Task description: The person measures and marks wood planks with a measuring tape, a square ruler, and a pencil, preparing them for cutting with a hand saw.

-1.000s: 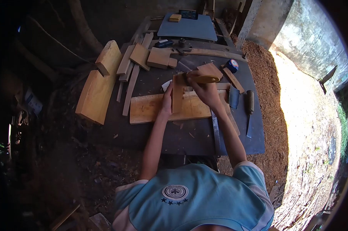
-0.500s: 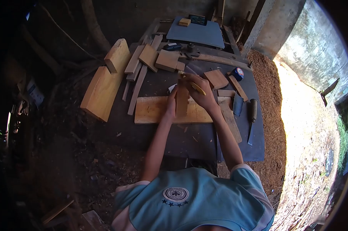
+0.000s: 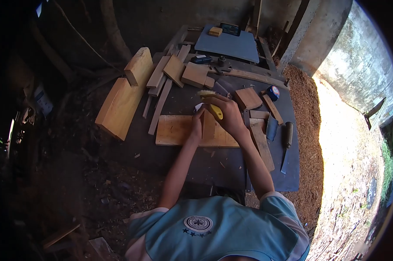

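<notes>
now the left hand [image 3: 197,126] pinches a narrow wood piece [image 3: 209,127] on the board [image 3: 172,130], the right hand [image 3: 230,117] with its grip wrapped round a yellow tool [image 3: 216,111].

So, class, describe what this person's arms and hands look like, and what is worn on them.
Both arms are bare below short sleeves. The left hand and right hand wear no gloves; no watch shows. The shirt is light blue, sleeves edged in a paler band, with a round badge on it.
</notes>
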A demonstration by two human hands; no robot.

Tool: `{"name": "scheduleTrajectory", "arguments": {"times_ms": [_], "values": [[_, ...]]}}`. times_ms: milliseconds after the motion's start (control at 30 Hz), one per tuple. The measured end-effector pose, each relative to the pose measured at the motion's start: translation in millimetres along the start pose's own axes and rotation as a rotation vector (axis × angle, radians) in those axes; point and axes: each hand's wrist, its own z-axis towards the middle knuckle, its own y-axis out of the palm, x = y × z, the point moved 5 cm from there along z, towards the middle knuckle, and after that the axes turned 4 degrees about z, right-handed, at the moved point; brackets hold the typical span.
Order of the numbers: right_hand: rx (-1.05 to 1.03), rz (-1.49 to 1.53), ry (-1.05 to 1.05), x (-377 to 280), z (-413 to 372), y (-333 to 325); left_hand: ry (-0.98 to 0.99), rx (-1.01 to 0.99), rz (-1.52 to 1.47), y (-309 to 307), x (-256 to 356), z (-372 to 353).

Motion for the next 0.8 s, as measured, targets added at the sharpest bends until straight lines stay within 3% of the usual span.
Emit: {"name": "scheduleTrajectory", "arguments": {"times_ms": [33,133,167,267,367,467,600,700,767,800], "values": [[-0.125,-0.205,0.048,8,-7,10,-0.004,0.045,-0.006,-1,-4,0],[-0.488,0.274,0.212,4,-20,18,-0.126,-0.186,-0.189,4,0,-5],[-0.631,0.473,0.118,-11,-20,13,-0.122,-0.259,-0.190,8,5,-7],[-0.815,0.511,0.050,-12,-30,17,-0.144,-0.170,-0.134,-22,-20,20],[-0.364,0.218,0.363,43,-8,3,-0.042,-0.076,0.029,3,-1,-3],[0.051,-0.235,0.101,15,7,-32,-0.102,-0.101,0.042,6,1,-4],[-0.786,0.369,0.037,-9,-50,20,-0.096,-0.048,-0.095,-4,-5,6],[-0.624,0.301,-0.060,-8,-40,14,-0.104,-0.145,-0.153,-5,-5,5],[-0.195,0.264,0.164,25,2,-15,-0.124,-0.155,-0.102,-5,-7,3],[-0.162,0.170,0.180,28,4,-20,-0.137,-0.158,-0.076,-4,-8,-1]]}}
